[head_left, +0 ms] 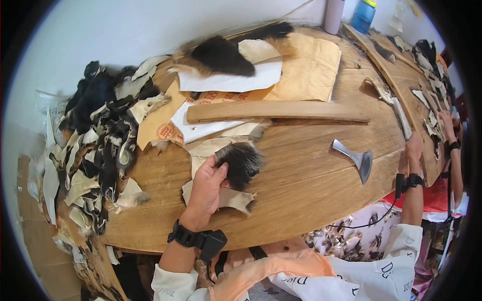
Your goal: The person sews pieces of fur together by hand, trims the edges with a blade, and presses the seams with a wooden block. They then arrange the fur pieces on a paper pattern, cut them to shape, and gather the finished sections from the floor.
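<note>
My left hand (207, 181) pinches a piece of dark fur (241, 161) with grey-tipped hair between thumb and fingers, above the wooden table (301, 188). Under and behind it lie pale hide pieces (228, 199), skin side up. At the right, my right hand (414, 146) is closed at the lower end of a long pale hide strip (400, 118), beside a raised wooden edge. Between my hands lies a fan-shaped metal blade (362, 163), touched by neither.
A large heap of fur scraps (103, 135) lies at the left. A wooden bar (276, 113) crosses paper patterns (311, 60) and a black fur piece (221, 54). Bottles (364, 16) stand at the back. Another person's hand (447, 124) is at the far right, near scraps (433, 120).
</note>
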`<state>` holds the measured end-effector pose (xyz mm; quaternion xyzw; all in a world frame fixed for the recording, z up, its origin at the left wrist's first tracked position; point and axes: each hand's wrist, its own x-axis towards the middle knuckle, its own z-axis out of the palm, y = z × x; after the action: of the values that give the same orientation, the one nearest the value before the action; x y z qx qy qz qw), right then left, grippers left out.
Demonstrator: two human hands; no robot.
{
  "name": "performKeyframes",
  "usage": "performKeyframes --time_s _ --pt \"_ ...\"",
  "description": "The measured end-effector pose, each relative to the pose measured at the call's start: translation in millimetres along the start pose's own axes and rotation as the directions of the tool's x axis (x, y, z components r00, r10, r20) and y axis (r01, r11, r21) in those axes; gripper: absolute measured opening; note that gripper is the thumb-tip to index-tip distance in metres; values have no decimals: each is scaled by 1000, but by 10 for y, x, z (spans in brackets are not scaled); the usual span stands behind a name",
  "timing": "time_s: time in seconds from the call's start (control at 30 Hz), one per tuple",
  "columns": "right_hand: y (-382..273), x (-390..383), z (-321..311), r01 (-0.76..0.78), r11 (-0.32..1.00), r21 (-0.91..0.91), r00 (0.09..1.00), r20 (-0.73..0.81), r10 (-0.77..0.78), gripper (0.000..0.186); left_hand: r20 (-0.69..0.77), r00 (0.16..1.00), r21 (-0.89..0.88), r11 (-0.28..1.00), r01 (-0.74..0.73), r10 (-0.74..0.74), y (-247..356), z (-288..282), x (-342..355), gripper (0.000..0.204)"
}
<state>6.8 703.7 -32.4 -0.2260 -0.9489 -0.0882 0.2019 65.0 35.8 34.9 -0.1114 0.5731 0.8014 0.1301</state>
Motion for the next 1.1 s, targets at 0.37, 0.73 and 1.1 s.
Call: performKeyframes --time_s 0.37,0.73,1.1 --pt "-1660 -1019 -1055 103 905 412 983 99 -157 22 -187 974 6 991 -132 131 297 -996 -408 26" --pt "-3779 -1986 -2162 451 524 723 818 -99 -567 16 -195 857 777 609 -162 477 515 -1420 -557 13" --pt "-4559 -2490 -2259 443 199 874 625 -142 -768 12 548 759 716 271 -643 352 173 -880 -16 25"
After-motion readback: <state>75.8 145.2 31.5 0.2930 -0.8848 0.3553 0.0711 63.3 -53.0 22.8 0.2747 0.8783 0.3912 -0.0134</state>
